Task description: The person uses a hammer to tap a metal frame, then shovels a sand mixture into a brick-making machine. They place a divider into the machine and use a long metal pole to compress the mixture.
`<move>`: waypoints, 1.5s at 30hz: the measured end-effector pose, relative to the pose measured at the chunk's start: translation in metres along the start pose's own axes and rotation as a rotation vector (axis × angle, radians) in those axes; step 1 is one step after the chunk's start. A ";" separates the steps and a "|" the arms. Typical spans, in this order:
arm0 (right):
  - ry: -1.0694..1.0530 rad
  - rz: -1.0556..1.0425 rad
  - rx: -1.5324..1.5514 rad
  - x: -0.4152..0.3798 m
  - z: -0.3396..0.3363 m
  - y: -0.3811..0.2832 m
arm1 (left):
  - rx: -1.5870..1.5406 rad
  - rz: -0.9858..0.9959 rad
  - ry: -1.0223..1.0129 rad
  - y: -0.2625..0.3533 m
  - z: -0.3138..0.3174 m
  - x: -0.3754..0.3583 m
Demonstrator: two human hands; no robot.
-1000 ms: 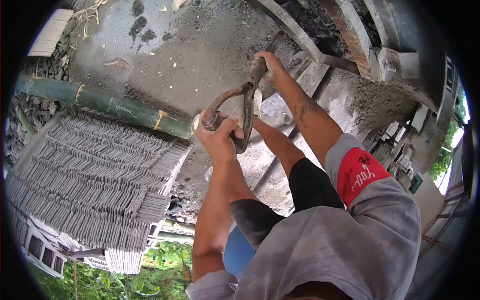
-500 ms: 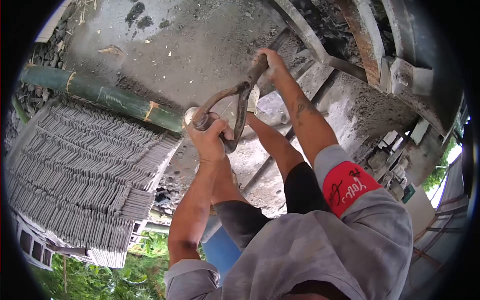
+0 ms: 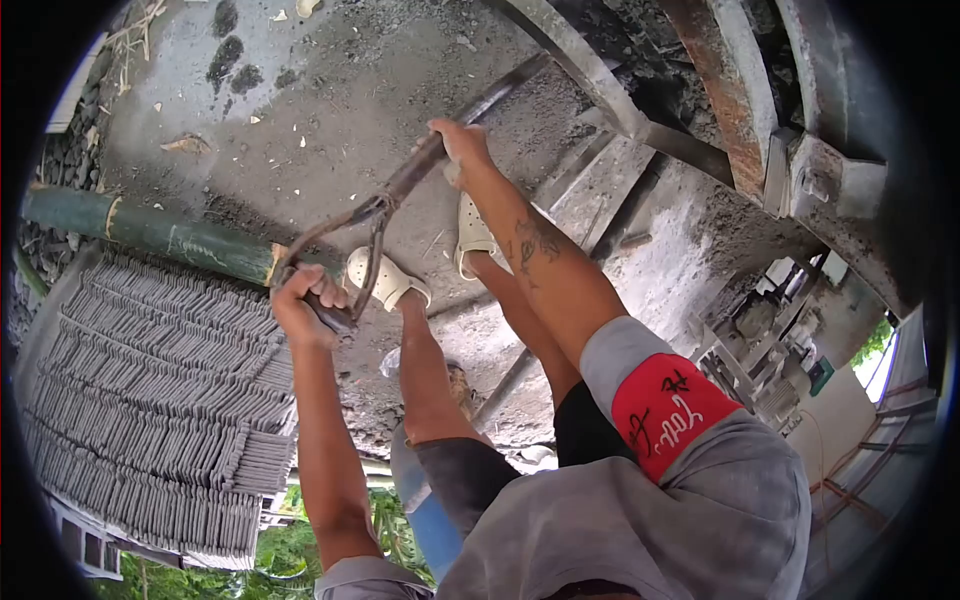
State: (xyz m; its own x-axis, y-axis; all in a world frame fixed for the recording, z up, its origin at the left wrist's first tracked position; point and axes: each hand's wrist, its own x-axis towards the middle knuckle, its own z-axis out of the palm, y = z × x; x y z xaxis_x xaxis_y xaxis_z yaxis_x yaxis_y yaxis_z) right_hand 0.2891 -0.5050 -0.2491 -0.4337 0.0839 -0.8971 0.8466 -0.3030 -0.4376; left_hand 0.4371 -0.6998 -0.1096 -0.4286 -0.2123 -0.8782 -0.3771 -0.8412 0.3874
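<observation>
A long shovel (image 3: pixel 408 178) with a split, worn D-shaped handle slants across the middle of the head view. My left hand (image 3: pixel 308 303) is closed around the crossbar of that handle, at the lower left. Farther up, my right hand (image 3: pixel 460 150) wraps the shaft. Beyond it the shaft runs to the upper right, toward a metal frame (image 3: pixel 610 95); I cannot make out the blade there. Below the shovel are my feet in pale clogs (image 3: pixel 385 280), on the dusty ground.
A thick green bamboo pole (image 3: pixel 190 238) lies at the left, beside rows of stacked grey slabs (image 3: pixel 150 380). Grey concrete ground (image 3: pixel 300 120) with wet dark spots spreads ahead. Rusty metal beams (image 3: pixel 725 90) stand at the upper right, and machinery (image 3: pixel 780 370) is at the right.
Both hands and the shovel have moved left, away from the metal frame, with the grip kept. The camera view has shifted too, and both clogs now show more fully.
</observation>
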 end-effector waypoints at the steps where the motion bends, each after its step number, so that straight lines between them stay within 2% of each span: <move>1: 0.021 -0.036 0.128 0.009 0.027 -0.013 | 0.068 0.034 -0.036 0.028 0.005 0.030; 2: -0.035 -0.065 0.145 0.030 0.048 -0.027 | 0.124 -0.005 -0.083 0.065 0.025 0.052; 3: 0.010 -0.054 0.173 0.043 0.074 -0.046 | 0.257 0.106 -0.072 0.092 0.040 0.080; 5: 0.068 -0.061 0.235 0.047 0.095 -0.066 | 0.255 0.203 -0.150 0.114 0.054 0.102; 6: 0.065 -0.059 0.225 0.041 0.093 -0.061 | 0.188 0.209 -0.135 0.104 0.051 0.092; 8: -0.036 -0.034 0.441 0.032 0.062 -0.042 | 0.120 0.188 -0.161 0.063 0.030 0.057; 9: 0.027 0.004 0.449 0.029 0.042 -0.030 | 0.103 0.189 -0.111 0.037 0.023 0.029; 10: 0.093 0.002 0.364 0.001 0.020 -0.023 | 0.071 0.201 -0.117 0.004 0.015 -0.002; 11: 0.161 0.028 0.238 -0.019 -0.012 -0.016 | -0.025 0.112 -0.079 -0.026 0.017 -0.045; 13: 0.199 0.070 0.137 -0.074 -0.073 -0.012 | -0.028 -0.038 -0.029 -0.084 0.022 -0.128; 14: 0.153 0.098 0.125 -0.084 -0.096 -0.020 | -0.015 -0.056 -0.096 -0.106 0.027 -0.156; 15: 0.130 0.127 0.114 -0.096 -0.116 -0.026 | -0.033 -0.044 -0.065 -0.118 0.041 -0.179; 18: 0.108 0.148 0.046 -0.113 -0.118 -0.044 | -0.057 -0.056 0.006 -0.124 0.063 -0.202; 19: 0.105 0.201 0.026 -0.110 -0.118 -0.048 | -0.072 -0.033 0.060 -0.124 0.066 -0.198; 21: 0.111 0.155 -0.027 -0.104 -0.108 -0.050 | -0.079 -0.020 0.122 -0.115 0.066 -0.185; 23: 0.070 0.181 0.071 -0.078 -0.076 -0.054 | 0.039 0.084 0.030 -0.056 0.074 -0.145; 24: 0.009 0.148 0.149 -0.064 -0.046 -0.055 | 0.020 0.106 0.014 -0.033 0.056 -0.106; 25: -0.021 0.089 0.066 -0.032 -0.021 -0.049 | 0.016 0.076 -0.078 0.005 0.060 -0.073; 26: -0.053 0.091 0.163 -0.023 0.011 -0.054 | 0.098 0.105 -0.069 0.035 0.055 -0.036; 27: -0.083 0.075 0.170 0.001 0.035 -0.048 | 0.118 0.047 -0.070 0.058 0.045 0.002; 29: -0.106 0.058 0.184 0.024 0.042 -0.037 | 0.126 0.073 -0.058 0.050 0.037 0.009; 30: 0.040 0.029 0.332 0.027 0.044 -0.040 | 0.122 0.116 -0.045 0.048 0.035 0.013; 31: 0.201 0.013 0.481 0.022 0.039 -0.038 | 0.087 0.166 -0.059 0.028 0.038 -0.014; 32: 0.177 0.019 0.431 -0.006 0.013 -0.029 | 0.027 0.019 -0.066 -0.001 0.022 -0.039; 33: 0.243 0.058 0.250 -0.032 -0.016 -0.021 | 0.061 0.100 -0.062 -0.047 -0.003 -0.063; 34: 0.150 0.092 0.175 -0.054 -0.053 -0.010 | 0.187 0.087 0.064 -0.067 0.010 -0.122; 35: 0.060 0.246 0.127 -0.081 -0.077 0.000 | 0.189 0.194 0.149 -0.088 0.004 -0.166; 36: 0.182 0.226 -0.014 -0.115 -0.072 0.022 | 0.027 0.068 0.084 -0.085 -0.020 -0.203; 37: 0.255 0.275 -0.029 -0.150 -0.060 0.046 | -0.035 0.089 0.118 -0.072 -0.036 -0.224; 38: 0.219 0.410 0.050 -0.179 -0.047 0.065 | -0.088 0.107 0.171 -0.050 -0.057 -0.249; 40: 0.222 0.361 0.064 -0.226 -0.010 0.077 | -0.129 0.070 0.230 -0.014 -0.083 -0.275; 41: 0.214 0.336 0.111 -0.236 0.002 0.077 | -0.107 0.092 0.168 0.009 -0.064 -0.285; 45: 0.082 0.346 0.322 -0.257 0.005 0.048 | 0.078 0.184 0.074 0.039 -0.021 -0.324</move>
State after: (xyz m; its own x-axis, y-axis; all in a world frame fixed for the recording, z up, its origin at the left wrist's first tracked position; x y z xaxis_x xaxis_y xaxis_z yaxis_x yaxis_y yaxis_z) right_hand 0.4392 -0.5455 -0.0394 -0.1068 -0.0027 -0.9943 0.7925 -0.6042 -0.0835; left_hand 0.5787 -0.6744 0.1844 -0.4357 -0.3971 -0.8077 -0.3621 -0.7443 0.5612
